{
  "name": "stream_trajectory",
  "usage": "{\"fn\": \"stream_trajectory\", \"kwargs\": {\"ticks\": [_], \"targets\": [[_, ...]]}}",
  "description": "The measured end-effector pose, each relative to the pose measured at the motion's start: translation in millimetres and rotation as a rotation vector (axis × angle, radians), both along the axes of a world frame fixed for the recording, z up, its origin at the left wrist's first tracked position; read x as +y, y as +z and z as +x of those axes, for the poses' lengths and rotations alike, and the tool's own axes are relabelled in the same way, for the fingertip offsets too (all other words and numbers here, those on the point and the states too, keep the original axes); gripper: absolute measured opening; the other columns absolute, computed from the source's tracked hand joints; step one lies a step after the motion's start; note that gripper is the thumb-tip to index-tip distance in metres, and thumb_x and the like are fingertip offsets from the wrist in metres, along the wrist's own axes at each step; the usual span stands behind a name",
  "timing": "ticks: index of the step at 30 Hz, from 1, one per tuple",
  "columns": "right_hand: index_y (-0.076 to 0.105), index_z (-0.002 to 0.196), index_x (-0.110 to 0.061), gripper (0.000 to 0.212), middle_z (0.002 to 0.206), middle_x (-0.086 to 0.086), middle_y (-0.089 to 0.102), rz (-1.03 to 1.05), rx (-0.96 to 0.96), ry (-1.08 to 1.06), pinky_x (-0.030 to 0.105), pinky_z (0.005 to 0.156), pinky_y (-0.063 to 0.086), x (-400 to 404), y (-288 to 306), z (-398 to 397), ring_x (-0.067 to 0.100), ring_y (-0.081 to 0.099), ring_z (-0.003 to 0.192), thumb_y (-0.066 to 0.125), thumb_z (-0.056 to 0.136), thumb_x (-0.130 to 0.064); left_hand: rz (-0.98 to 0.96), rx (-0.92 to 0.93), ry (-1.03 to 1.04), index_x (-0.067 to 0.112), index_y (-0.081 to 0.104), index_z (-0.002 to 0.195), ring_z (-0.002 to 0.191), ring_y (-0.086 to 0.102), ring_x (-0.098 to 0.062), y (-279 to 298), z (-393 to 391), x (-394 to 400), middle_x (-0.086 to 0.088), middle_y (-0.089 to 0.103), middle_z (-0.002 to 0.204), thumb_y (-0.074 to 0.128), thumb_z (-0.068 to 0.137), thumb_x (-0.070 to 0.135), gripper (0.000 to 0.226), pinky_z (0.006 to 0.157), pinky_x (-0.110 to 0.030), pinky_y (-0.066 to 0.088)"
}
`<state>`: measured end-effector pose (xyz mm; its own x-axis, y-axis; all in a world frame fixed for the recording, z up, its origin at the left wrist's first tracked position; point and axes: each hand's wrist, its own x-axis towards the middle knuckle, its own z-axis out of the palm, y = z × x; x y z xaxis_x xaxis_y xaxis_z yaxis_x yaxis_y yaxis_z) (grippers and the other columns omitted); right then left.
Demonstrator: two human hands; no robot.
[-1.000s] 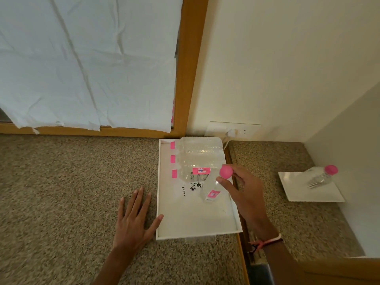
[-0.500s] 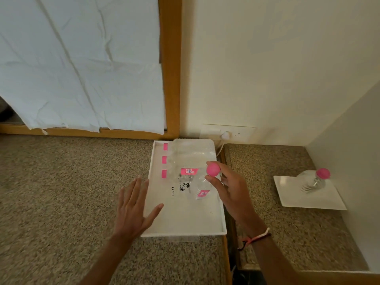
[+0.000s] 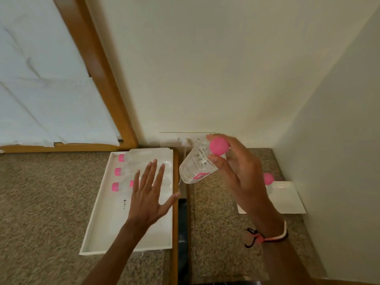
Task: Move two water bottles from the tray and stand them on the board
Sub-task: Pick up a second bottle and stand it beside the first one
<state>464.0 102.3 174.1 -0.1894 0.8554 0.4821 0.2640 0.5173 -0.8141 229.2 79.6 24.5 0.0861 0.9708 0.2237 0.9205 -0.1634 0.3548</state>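
Head view, right hand: the right hand point(image 3: 240, 173) has its fingers pinched around the neck of a clear plastic water bottle with a pink cap point(image 3: 200, 161), just under the cap. The bottle hangs tilted in the air, base pointing down-left, over the gap between the two speckled stone worktops point(image 3: 41, 202).

Head view, left hand: the left hand point(image 3: 149, 194) is flat with fingers spread wide, holding nothing, hovering over the right half of the white rectangular tray point(image 3: 98, 221). Can't tell if it touches the tray.

Tray: sits at the right edge of the left worktop, up against the wooden strip point(image 3: 175, 202). Three more clear bottles with pink caps point(image 3: 131, 171) lie on their sides at its far end, caps pointing left.

Board: the flat white square board point(image 3: 287, 200) is in the far right corner of the right worktop, near the wall. A second pink-capped bottle point(image 3: 268, 179) is already there, mostly hidden behind the right wrist, so I can't say if it's fully upright.

Progress: looks like bottle two of two, mid-carry.

How I'd do it: swing the base under the cap before coming down, since it's way off vertical right now. Aim for bare board beside the first bottle, not against it. A neck grip lets the body swing, so set the base flat, let it settle, then let go.

Risk: clipping the standing bottle on the way in.
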Motion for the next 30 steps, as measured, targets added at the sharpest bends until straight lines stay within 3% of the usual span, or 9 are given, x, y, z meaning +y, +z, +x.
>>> {"fn": "stream_trajectory", "kwargs": {"ticks": [4, 7, 11, 15, 20, 22, 25, 30], "targets": [[0.056, 0.130, -0.005, 0.039, 0.124, 0.005, 0.067, 0.052, 0.009, -0.079, 0.021, 0.080, 0.053, 14, 15, 51, 0.009, 0.067, 0.099, 0.057, 0.096, -0.023, 0.001, 0.041, -0.047, 0.012, 0.025, 0.156, 0.156, 0.014, -0.029, -3, 47, 20, -0.014, 0.018, 0.167, 0.025, 0.091, 0.078, 0.093, 0.123, -0.062, 0.020], [0.055, 0.131, -0.004, 0.038, 0.128, 0.004, 0.064, 0.080, 0.011, -0.138, 0.031, 0.090, 0.056, 23, 20, 93, 0.009, 0.062, 0.115, 0.055, 0.097, -0.023, -0.008, 0.028, -0.080, 0.012, 0.023, 0.157, 0.156, 0.013, -0.028, -10, 81, 35, -0.014, 0.017, 0.167, 0.025, 0.089, 0.079, 0.095, 0.123, -0.062, 0.019], [0.055, 0.131, -0.007, 0.035, 0.128, -0.004, 0.063, 0.109, -0.033, -0.250, 0.032, 0.096, 0.054, 37, 15, 144, 0.000, 0.056, 0.122, 0.053, 0.099, -0.022, -0.014, 0.013, -0.111, 0.013, 0.023, 0.157, 0.156, 0.012, -0.027, -23, 116, 46, -0.013, 0.017, 0.167, 0.027, 0.089, 0.080, 0.095, 0.125, -0.059, 0.017], [0.054, 0.131, -0.010, 0.034, 0.129, -0.006, 0.062, 0.096, -0.068, -0.323, 0.026, 0.094, 0.054, 45, -3, 185, 0.001, 0.055, 0.123, 0.052, 0.100, -0.022, -0.074, 0.035, -0.127, 0.013, 0.022, 0.157, 0.156, 0.010, -0.026, -42, 141, 51, -0.012, 0.015, 0.167, 0.030, 0.088, 0.079, 0.096, 0.125, -0.060, 0.016], [0.053, 0.131, -0.009, 0.036, 0.129, -0.001, 0.062, 0.007, -0.120, -0.380, 0.037, 0.099, 0.053, 48, -39, 221, 0.004, 0.056, 0.123, 0.051, 0.099, -0.024, -0.127, 0.058, -0.168, 0.010, 0.027, 0.155, 0.155, 0.017, -0.029, -69, 161, 50, -0.015, 0.022, 0.165, 0.032, 0.089, 0.078, 0.095, 0.123, -0.061, 0.022], [0.054, 0.131, -0.009, 0.038, 0.128, -0.001, 0.063, -0.031, -0.146, -0.401, 0.035, 0.099, 0.052, 48, -54, 230, 0.000, 0.055, 0.123, 0.051, 0.098, -0.027, -0.148, 0.061, -0.173, 0.010, 0.026, 0.155, 0.155, 0.016, -0.030, -79, 164, 48, -0.016, 0.021, 0.166, 0.034, 0.089, 0.078, 0.096, 0.122, -0.062, 0.024], [0.054, 0.131, -0.011, 0.038, 0.127, -0.003, 0.062, -0.099, -0.178, -0.400, 0.031, 0.100, 0.049, 44, -79, 244, -0.006, 0.052, 0.122, 0.051, 0.098, -0.030, -0.167, 0.039, -0.184, 0.012, 0.023, 0.156, 0.155, 0.014, -0.030, -95, 169, 43, -0.015, 0.018, 0.166, 0.035, 0.088, 0.078, 0.096, 0.124, -0.060, 0.019], [0.054, 0.132, -0.009, 0.038, 0.128, 0.001, 0.062, -0.196, -0.193, -0.407, 0.035, 0.101, 0.049, 37, -115, 256, 0.002, 0.055, 0.121, 0.052, 0.098, -0.026, -0.153, 0.037, -0.223, 0.011, 0.029, 0.155, 0.155, 0.017, -0.030, -119, 171, 36, -0.016, 0.023, 0.165, 0.037, 0.088, 0.079, 0.095, 0.125, -0.054, 0.013]]}}
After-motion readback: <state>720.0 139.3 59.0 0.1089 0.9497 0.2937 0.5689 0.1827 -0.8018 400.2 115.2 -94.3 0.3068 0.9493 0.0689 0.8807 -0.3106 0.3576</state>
